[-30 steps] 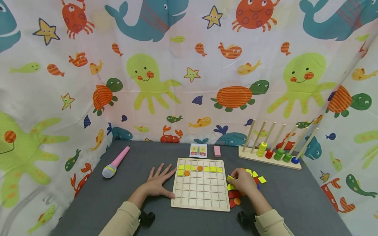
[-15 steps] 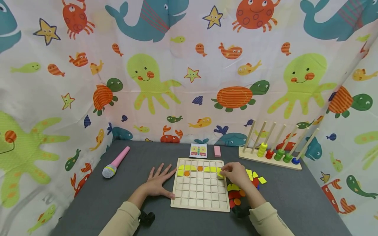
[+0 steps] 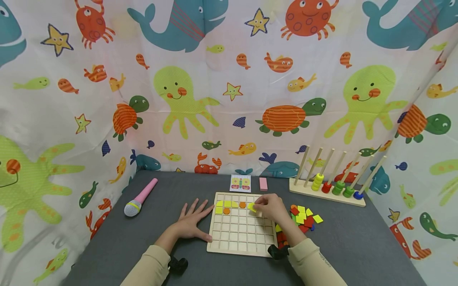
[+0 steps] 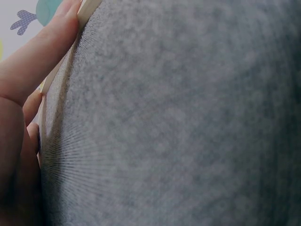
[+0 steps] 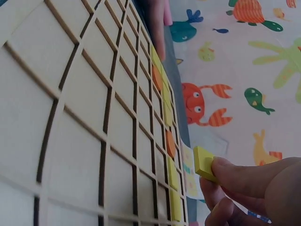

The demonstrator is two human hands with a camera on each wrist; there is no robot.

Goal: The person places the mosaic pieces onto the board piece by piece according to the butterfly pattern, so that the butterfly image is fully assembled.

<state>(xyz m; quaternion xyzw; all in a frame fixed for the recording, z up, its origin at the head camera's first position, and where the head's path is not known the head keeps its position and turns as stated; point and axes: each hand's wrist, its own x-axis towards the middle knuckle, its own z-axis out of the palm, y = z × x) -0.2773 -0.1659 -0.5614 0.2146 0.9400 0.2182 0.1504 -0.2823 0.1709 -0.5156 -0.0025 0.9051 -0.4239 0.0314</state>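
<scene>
A wooden grid board (image 3: 233,229) lies on the dark table, with several yellow tiles and two round orange tiles (image 3: 242,205) in its upper rows. My right hand (image 3: 272,207) pinches a yellow square tile (image 5: 204,162) between thumb and fingers, above the upper right part of the board. Spread flat on the table, my left hand (image 3: 193,223) touches the board's left edge with its thumb and fingertips. The left wrist view has its thumb (image 4: 42,54) against that wooden edge. To the board's right is a pile of coloured tiles (image 3: 308,221), partly hidden by my right forearm.
Behind the board lie a card with a coloured pattern (image 3: 235,180) and a pink block (image 3: 263,184). A peg stand with coloured rings (image 3: 317,182) stands at the back right. At the left rests a pink toy microphone (image 3: 144,192). A printed curtain (image 3: 214,111) surrounds the table.
My right hand has carried the yellow square tile from the pile leftward, past the board's right edge, to above its upper rows. The left hand has stayed in place.
</scene>
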